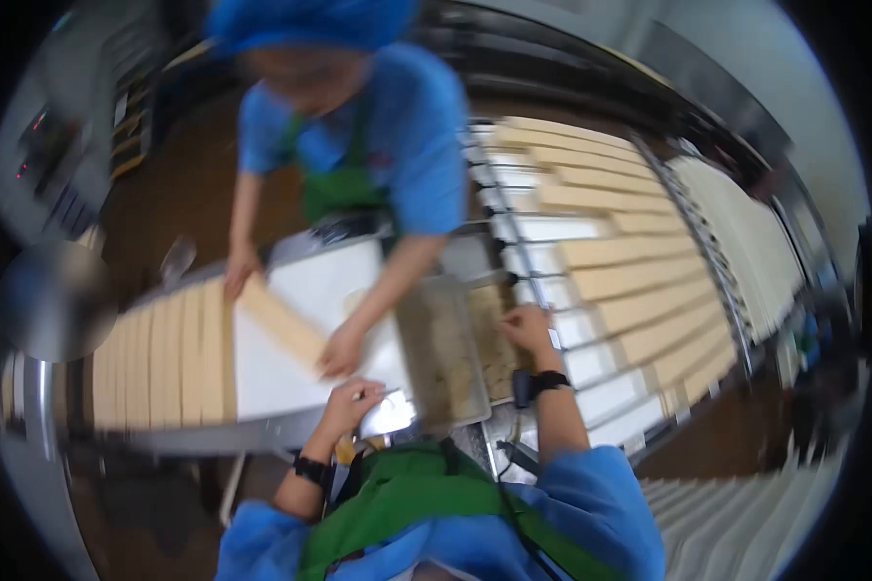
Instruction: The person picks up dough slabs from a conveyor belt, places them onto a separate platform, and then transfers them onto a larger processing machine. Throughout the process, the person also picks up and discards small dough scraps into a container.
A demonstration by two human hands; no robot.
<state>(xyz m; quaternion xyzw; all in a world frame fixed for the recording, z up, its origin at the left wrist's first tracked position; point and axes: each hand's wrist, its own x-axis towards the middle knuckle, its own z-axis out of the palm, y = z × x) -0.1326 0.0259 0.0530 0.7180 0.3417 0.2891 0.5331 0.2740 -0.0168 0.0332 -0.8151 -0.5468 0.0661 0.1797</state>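
Observation:
My left hand (351, 405) hovers at the near edge of a white board (286, 387), its fingers loosely bent and apart, with nothing seen in them. Close beside it, a co-worker's hand (341, 351) grips one end of a pale, flat strip (286, 324), which looks like dough. The co-worker's other hand (241, 271) has the far end. My right hand (527, 329) is over the edge between a shallow tray (499, 363) and the slatted rack, fingers drawn together. Whatever they may hold is too blurred to make out.
Several pale strips (165, 358) lie side by side at the left of the board. More strips (639, 252) rest in rows on the rack (576, 368) at right. A wet-looking tub (441, 353) stands between. The co-worker (358, 145) leans over the board opposite me.

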